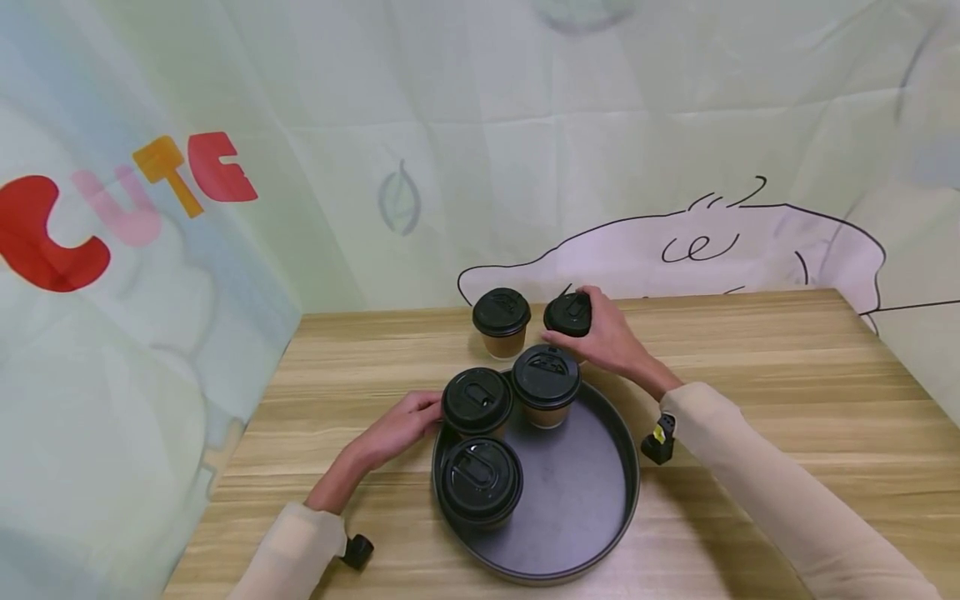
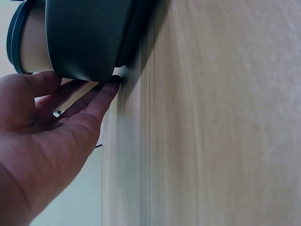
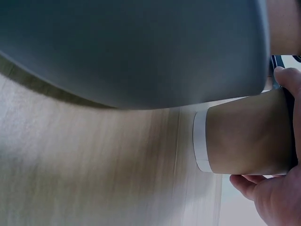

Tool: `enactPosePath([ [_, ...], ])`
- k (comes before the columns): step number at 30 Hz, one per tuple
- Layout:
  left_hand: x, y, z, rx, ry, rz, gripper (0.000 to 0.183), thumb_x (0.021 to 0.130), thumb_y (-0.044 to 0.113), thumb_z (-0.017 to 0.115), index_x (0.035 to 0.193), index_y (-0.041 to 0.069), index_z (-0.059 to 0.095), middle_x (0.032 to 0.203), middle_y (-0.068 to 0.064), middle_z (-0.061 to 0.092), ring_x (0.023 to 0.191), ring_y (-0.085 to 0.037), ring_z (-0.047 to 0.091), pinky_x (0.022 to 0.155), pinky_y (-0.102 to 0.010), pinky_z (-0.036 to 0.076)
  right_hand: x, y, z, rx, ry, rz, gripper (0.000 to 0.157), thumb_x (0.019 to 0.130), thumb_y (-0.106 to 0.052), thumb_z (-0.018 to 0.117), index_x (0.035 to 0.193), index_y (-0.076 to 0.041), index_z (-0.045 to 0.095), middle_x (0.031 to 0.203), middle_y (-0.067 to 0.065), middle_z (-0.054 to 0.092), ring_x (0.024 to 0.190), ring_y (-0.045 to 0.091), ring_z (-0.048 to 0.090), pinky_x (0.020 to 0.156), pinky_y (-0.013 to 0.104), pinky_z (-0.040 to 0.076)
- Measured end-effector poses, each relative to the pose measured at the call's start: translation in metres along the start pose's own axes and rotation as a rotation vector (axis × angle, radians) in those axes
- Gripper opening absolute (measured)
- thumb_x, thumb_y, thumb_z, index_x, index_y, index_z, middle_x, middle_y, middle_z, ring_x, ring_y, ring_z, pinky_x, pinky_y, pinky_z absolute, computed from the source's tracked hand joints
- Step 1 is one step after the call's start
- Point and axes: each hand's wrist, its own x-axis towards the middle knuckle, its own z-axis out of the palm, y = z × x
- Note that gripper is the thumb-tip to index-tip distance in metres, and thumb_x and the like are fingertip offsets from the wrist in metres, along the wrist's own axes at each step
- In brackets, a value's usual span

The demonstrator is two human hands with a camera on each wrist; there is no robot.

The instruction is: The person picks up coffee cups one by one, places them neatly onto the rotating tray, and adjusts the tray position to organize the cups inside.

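My right hand point(image 1: 603, 333) grips a brown paper coffee cup point(image 3: 249, 134) with a black lid point(image 1: 567, 313), behind the tray. In the right wrist view its thumb and fingers lie on opposite sides of the cup near the lid. The cup's white base is close over the table. My left hand point(image 1: 405, 425) touches the left side of a round dark grey tray point(image 1: 577, 508). Seen from the left wrist, its fingers point(image 2: 96, 101) stretch along the tray's outer wall point(image 2: 89, 37). Three lidded cups stand in the tray: rear point(image 1: 546, 379), left point(image 1: 476, 402) and front left point(image 1: 482, 483).
Another lidded coffee cup point(image 1: 502, 325) stands on the wooden table point(image 1: 787, 400) behind the tray, left of the held one. A printed cloth backdrop point(image 1: 420, 83) hangs along the table's back edge and left side.
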Motion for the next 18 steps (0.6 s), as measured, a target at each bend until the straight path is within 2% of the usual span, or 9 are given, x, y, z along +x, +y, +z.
enactPosePath([
  [10,-0.0006,0.0006,0.0003,-0.005,-0.003,-0.003,0.041,0.114,0.019,0.04,0.139,-0.005,0.062,0.129,-0.015,0.065,0.114,-0.017,0.059,0.1,-0.033,0.051,-0.0012,0.0019,0.0011,-0.002,0.016,-0.021,0.088,0.086,-0.046,0.083,0.146,0.0,0.038,0.136,0.022,0.052,0.123,0.037,0.052,0.105,0.056,0.044],
  [18,-0.0015,0.001,0.0005,0.023,0.014,-0.009,0.04,0.114,0.02,0.041,0.136,-0.004,0.064,0.12,-0.011,0.066,0.106,-0.018,0.057,0.093,-0.028,0.051,-0.0051,0.003,0.0003,0.007,0.036,-0.026,0.084,0.085,-0.043,0.084,0.144,0.0,0.04,0.133,0.021,0.054,0.12,0.036,0.054,0.103,0.054,0.046],
])
